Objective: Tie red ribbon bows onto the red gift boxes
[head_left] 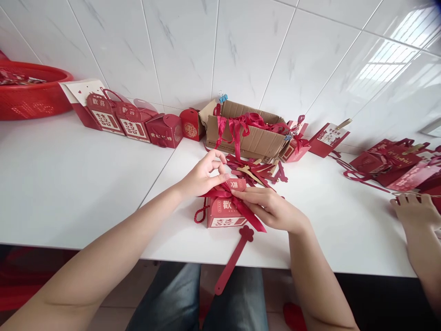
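In front of me on the white table sits a small red gift box [223, 219] with gold-white Chinese characters. A red satin ribbon [248, 214] crosses its top, one tail hanging over the front right. My left hand [206, 174] is at the box's upper left, its thumb on the ribbon and its fingers curled. From the right, my right hand [270, 207] pinches the ribbon at the middle of the box top. A red cord loop [200, 215] sticks out at the box's left side. The flower-ended red strip [234, 259] extends past the table's front edge.
Behind the box lie loose red and gold strips [253, 171] and a cardboard box [241, 141] of red ribbons. Red gift boxes [134, 123] line the wall, left of which stands a red basket [34, 99]. Another person's hand [416, 211] is at right, near more boxes [396, 161].
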Motion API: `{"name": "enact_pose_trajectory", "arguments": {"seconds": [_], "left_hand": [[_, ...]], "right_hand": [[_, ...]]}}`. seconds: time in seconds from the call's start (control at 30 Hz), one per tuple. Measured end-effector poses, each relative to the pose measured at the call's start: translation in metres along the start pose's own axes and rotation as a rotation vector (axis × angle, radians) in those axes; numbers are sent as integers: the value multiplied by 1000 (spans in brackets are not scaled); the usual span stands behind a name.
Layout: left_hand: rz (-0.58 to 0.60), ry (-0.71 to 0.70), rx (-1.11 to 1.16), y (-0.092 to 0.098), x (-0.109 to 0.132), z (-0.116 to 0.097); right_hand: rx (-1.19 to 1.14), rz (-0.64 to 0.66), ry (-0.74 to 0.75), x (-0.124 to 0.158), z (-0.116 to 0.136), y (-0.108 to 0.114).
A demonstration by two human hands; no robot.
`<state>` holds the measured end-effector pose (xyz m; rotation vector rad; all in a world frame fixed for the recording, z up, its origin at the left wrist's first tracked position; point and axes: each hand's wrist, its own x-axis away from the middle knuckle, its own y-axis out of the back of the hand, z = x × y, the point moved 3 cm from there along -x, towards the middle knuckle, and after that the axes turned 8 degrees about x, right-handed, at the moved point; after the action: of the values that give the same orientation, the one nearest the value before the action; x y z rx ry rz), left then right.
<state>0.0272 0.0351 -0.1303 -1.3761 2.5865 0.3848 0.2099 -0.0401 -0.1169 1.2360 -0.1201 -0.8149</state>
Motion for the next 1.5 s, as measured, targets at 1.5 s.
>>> {"name": "enact_pose_trajectory", "arguments": {"seconds": [1.5], "left_hand": [[242, 18, -512, 12, 11, -10]], "right_hand": [[-567, -246, -622, 4, -60, -19]]}}
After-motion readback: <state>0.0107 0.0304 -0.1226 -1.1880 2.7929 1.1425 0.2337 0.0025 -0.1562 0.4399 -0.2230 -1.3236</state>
